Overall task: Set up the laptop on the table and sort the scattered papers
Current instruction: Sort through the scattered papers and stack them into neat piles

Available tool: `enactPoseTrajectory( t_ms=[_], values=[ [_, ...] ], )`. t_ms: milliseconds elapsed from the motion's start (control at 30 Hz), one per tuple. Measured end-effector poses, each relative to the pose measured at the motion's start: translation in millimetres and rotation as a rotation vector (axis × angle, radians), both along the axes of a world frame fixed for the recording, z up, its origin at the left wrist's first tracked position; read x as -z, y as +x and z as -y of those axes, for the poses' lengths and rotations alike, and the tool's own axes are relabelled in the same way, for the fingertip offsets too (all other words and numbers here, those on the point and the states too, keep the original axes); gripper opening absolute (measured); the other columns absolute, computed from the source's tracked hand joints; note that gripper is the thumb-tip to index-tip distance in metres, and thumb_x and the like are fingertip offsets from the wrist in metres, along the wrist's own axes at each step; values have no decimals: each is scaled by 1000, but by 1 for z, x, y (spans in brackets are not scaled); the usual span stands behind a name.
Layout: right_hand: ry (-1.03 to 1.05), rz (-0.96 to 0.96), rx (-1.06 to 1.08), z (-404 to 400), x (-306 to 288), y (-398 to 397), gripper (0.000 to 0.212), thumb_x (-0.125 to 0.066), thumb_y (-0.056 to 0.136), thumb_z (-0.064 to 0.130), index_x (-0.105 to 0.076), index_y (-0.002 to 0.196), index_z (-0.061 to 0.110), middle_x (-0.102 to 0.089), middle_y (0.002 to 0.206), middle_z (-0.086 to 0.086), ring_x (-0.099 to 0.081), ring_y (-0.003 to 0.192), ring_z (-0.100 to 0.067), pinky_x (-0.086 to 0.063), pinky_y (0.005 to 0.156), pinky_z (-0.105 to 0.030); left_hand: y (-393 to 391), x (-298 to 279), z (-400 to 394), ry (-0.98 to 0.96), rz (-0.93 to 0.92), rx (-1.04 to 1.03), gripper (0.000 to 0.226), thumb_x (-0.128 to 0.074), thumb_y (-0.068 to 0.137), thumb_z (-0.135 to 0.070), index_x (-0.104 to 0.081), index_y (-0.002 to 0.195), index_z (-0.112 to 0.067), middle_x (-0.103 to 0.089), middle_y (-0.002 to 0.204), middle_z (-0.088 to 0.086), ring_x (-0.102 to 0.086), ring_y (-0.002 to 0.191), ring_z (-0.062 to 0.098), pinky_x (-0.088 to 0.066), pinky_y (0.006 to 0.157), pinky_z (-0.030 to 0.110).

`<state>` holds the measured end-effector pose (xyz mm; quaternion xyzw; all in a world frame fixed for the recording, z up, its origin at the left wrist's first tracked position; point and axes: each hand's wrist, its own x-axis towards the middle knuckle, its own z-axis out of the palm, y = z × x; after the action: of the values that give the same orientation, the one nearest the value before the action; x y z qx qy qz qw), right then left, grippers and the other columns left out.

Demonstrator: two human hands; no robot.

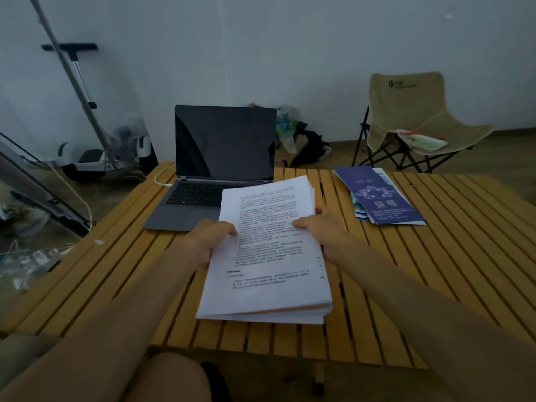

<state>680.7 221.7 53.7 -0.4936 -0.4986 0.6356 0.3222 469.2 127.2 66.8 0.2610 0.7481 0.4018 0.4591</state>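
Paper stack (269,250) at centre of slatted bench (435,256), far edge overlapping open laptop (214,169), screen dark. Left hand (211,239) grips stack's left edge; right hand (324,230) grips right edge, thumb on top sheet. Blue brochures (383,195) right of stack, apart.

Head view: single wide-angle camera, worn high, facing forward and down.
Range: close over the yellow slatted wooden table (435,256), frame centre.
Background: wall, upper frame.

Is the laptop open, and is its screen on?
Open: the laptop has its lid raised above the keyboard. The screen is dark, apparently off.
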Motion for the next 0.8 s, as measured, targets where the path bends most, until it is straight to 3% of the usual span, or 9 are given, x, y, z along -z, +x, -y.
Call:
enactPoseTrajectory(
  t_ms=[33, 100, 167, 267, 433, 567, 633, 733, 800],
  values=[
    [39, -33, 15, -1, -8, 13, 59, -74, 82, 5, -46, 133, 15, -67, 117, -10, -72, 93, -32, -61, 78, -48, 8, -6, -1, 60, 60, -11, 27, -68, 85, -15, -63, 108, -2, -67, 103, 14, -65, 84, 28, -54, 65, 35],
    [115, -129, 42, 0, -26, 41, 58, -73, 85, 3, -43, 132, 18, -66, 120, -9, -71, 95, -32, -61, 78, -48, 20, -23, -9, 227, 209, -7, 44, -75, 74, -27, -66, 111, -6, -68, 113, 18, -66, 98, 33, -56, 85, 45],
    [199, -196, 35, 3, -45, 72, 57, -70, 87, 2, -42, 133, 23, -64, 125, -9, -69, 101, -34, -58, 84, -52, 34, -50, -17, 406, 328, 66, 43, -71, 79, -30, -67, 116, -9, -69, 119, 15, -65, 107, 33, -50, 97, 50],
    [355, -255, 16, 9, -72, 108, 62, -67, 87, -2, -40, 138, 22, -64, 128, -8, -69, 105, -31, -57, 87, -51, 61, -94, -24, 668, 354, 235, 38, -67, 90, -26, -64, 124, -9, -69, 121, 8, -67, 110, 26, -55, 92, 42],
    [569, -150, -1, 28, -83, 142, 53, -65, 90, -3, -41, 131, 22, -65, 126, 1, -69, 108, -18, -59, 84, -34, 104, -97, -29, 921, 175, 87, 39, -76, 84, -18, -66, 119, -4, -72, 113, 10, -71, 102, 27, -58, 85, 45],
    [508, -212, 20, 31, -58, 157, 58, -69, 86, -2, -41, 133, 16, -68, 124, -8, -68, 111, -27, -57, 91, -48, 123, -78, -22, 1015, 140, 77, 40, -76, 84, -14, -64, 120, -3, -72, 114, 12, -70, 102, 30, -59, 82, 46],
    [471, -245, -37, 32, -50, 165, 55, -69, 86, 0, -47, 134, 14, -68, 125, -8, -67, 113, -29, -57, 90, -46, 127, -79, -20, 1041, 114, 88, 42, -76, 84, -14, -62, 122, -4, -71, 116, 12, -69, 104, 29, -58, 83, 46],
    [387, 15, -281, 37, -18, 176, 53, -75, 84, 6, -57, 131, 23, -69, 123, 4, -66, 114, -18, -58, 91, -37, 128, -78, -21, 1037, 113, 119, 42, -74, 85, -11, -61, 124, -6, -71, 117, 10, -69, 105, 29, -58, 84, 45],
    [348, 103, -260, 38, 9, 175, 55, -82, 79, 11, -61, 127, 27, -70, 120, 8, -66, 113, -14, -58, 91, -38, 129, -77, -21, 1033, 93, 149, 42, -73, 85, -10, -61, 125, -5, -71, 117, 10, -69, 105, 28, -58, 84, 46]
  ],
)
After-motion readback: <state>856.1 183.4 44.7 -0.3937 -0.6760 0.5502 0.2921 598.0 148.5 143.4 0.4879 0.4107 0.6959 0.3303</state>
